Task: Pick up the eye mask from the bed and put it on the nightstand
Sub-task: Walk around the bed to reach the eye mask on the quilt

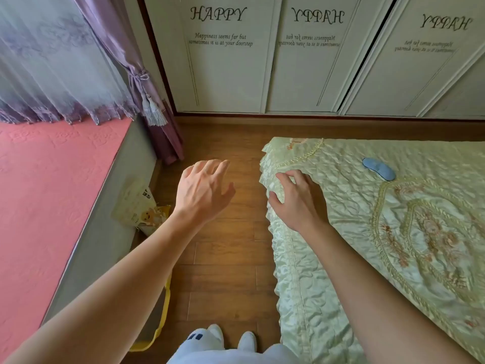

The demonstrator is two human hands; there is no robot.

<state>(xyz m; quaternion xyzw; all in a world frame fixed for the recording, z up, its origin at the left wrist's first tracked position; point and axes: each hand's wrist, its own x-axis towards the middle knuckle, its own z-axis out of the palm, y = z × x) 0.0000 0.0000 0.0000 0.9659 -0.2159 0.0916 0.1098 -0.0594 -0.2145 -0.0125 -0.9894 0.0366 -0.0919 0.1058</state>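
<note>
On bed (341, 258), eye mask (378, 168), hands (296, 200) apart

Lettering on the wardrobe doors (225, 61)
"HAPPY", then "Happiness seems far but sometimes it is at your doorstep"; the other two doors carry it mirrored.

We see eye mask (379, 168) on bed (393, 258) at right; floor strip (225, 258) between bed and window ledge (52, 193) at left; wardrobe (288, 61) behind; bag (141, 206) beside ledge.

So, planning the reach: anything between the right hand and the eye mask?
Head view: only bare quilted bedspread between right hand and eye mask.
</note>
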